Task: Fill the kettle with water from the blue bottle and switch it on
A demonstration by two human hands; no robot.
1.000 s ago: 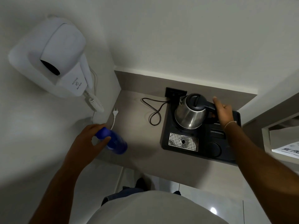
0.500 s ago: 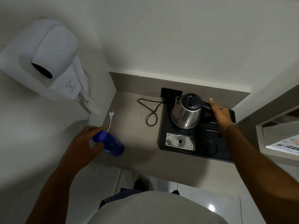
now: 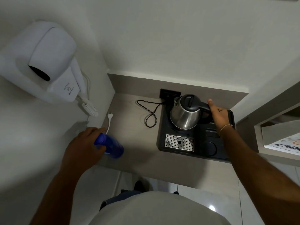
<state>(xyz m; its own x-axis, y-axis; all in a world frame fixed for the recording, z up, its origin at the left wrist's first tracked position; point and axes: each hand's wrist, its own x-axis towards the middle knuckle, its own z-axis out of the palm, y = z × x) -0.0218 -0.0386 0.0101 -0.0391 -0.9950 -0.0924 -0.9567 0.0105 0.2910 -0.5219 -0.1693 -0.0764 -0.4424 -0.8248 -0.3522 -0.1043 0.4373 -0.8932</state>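
Kettle [image 3: 186, 116]: steel body, black lid, standing on the rear half of the black tray [image 3: 164, 127], lid closed. Right hand [image 3: 218, 115] is wrapped round the black handle on the side of the kettle away from the wall-mounted hair dryer [image 3: 42, 62], thumb raised along the top of the handle.

Blue bottle [image 3: 110, 145]: held in the left hand [image 3: 84, 146], fingers closed round its upper part, tilted, over the counter [image 3: 134, 127] well to the hair-dryer side of the kettle. Cannot tell whether its cap is on; the hand hides the top.

Change over the last second: very little. Both grips are the same, the bottle has not come nearer the kettle, and the kettle sits where it did on the tray. The small shift across frames looks like head movement only.

Judgement: task is at its start. Nothing poured, lid not yet opened. The thumb position suggests the lid release comes next.

Black cord [image 3: 150, 114] loops from the kettle's base side toward the wall socket [image 3: 169, 94]. A loose white plug [image 3: 110, 114] lies unplugged near the bottle.
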